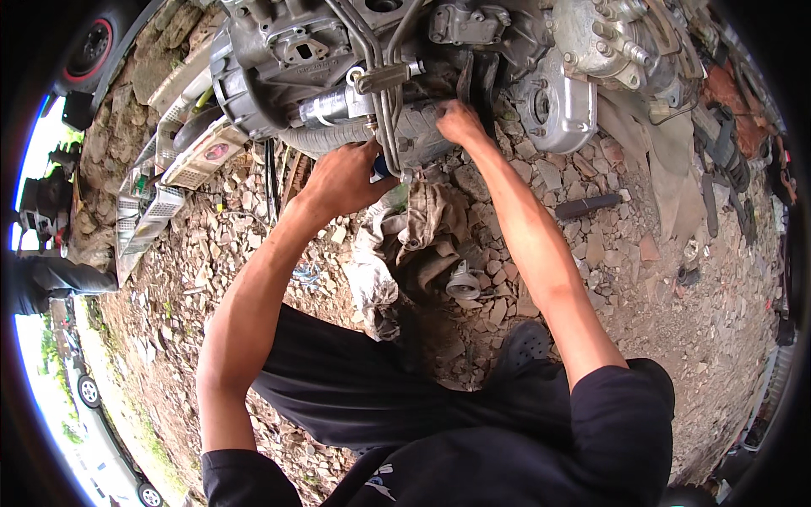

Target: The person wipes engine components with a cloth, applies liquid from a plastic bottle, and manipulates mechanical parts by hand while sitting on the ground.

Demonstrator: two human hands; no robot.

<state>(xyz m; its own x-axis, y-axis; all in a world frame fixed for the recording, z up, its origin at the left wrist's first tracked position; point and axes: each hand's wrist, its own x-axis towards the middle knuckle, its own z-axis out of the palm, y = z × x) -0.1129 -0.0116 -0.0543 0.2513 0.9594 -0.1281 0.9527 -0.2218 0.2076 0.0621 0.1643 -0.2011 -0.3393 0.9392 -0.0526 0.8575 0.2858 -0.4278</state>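
Note:
A large grey metal engine (291,80) rests on a worn tyre (325,139) in front of me. My left hand (345,182) is low at its front, beside bent metal pipes (389,127). Its fingers curl around something dark blue, mostly hidden by the hand. Above it a silver cylinder-shaped part (325,110) lies along the engine. My right hand (460,123) is closed at the lower end of a black curved bracket (481,80), against the tyre's right side. What its fingers grip, if anything, is hidden.
Crumpled dirty cloths (431,220) lie on the rubble below my hands, with a pale cup-like part (463,283) nearby. A dark bar (587,205) lies to the right, below a silver housing (562,114). A light plastic grille (211,156) leans at the left.

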